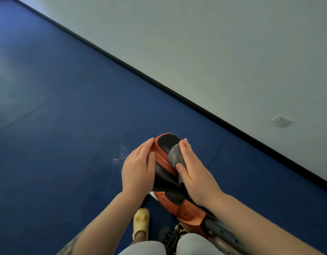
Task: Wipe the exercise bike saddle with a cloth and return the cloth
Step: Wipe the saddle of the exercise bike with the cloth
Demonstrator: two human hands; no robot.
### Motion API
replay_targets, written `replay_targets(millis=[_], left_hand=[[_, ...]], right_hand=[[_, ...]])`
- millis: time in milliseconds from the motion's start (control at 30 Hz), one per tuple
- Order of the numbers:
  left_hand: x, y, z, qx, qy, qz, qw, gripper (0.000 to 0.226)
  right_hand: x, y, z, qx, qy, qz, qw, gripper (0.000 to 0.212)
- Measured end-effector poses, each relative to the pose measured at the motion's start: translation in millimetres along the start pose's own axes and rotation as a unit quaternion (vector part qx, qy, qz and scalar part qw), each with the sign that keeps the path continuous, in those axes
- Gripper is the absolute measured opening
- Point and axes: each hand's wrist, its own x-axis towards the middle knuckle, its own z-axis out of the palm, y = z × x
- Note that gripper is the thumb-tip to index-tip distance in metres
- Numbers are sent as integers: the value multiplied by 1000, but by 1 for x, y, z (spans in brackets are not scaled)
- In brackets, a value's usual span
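The exercise bike saddle is black with orange trim and sits low in the middle of the view. My left hand lies flat against its left side, fingers together, steadying it. My right hand presses a grey cloth onto the saddle's right side, palm down, thumb resting on the cloth. Most of the cloth is hidden under that hand. Below the saddle, the orange seat mount and the grey perforated post run toward the bottom right.
Blue floor spreads to the left and ahead, with a small white scuff beside the saddle. A pale wall with black skirting and a socket stands to the right. My yellow shoe and a pedal are underneath.
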Motion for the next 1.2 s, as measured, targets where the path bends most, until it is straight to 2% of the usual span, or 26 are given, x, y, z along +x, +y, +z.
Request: replay_targets(millis=[100,200,433,600,733,833,1033,1200], left_hand=[[1,0,1,-8,3,-14,1000,42],[1,0,0,-9,2,-12,1000,41],[2,-1,-1,-13,-5,-8,1000,41],[4,0,-1,-26,-10,-13,1000,40],[0,-3,-3,-30,-25,-8,999,42],[1,-5,-3,-32,-31,-11,999,44],[1,-4,-2,-46,-27,-12,999,39],[0,-4,-5,-55,-33,-9,998,44]], right_hand=[[21,-8,2,-39,16,19,999,56],[52,-21,2,-54,25,-2,998,51],[15,-8,8,-127,30,-55,990,52],[61,-22,12,-153,51,-57,985,47],[41,-16,9,-157,38,-85,983,49],[17,-9,8,-141,40,-74,986,51],[65,-23,11,-145,41,-45,988,47],[19,-13,8,-153,28,-65,986,51]])
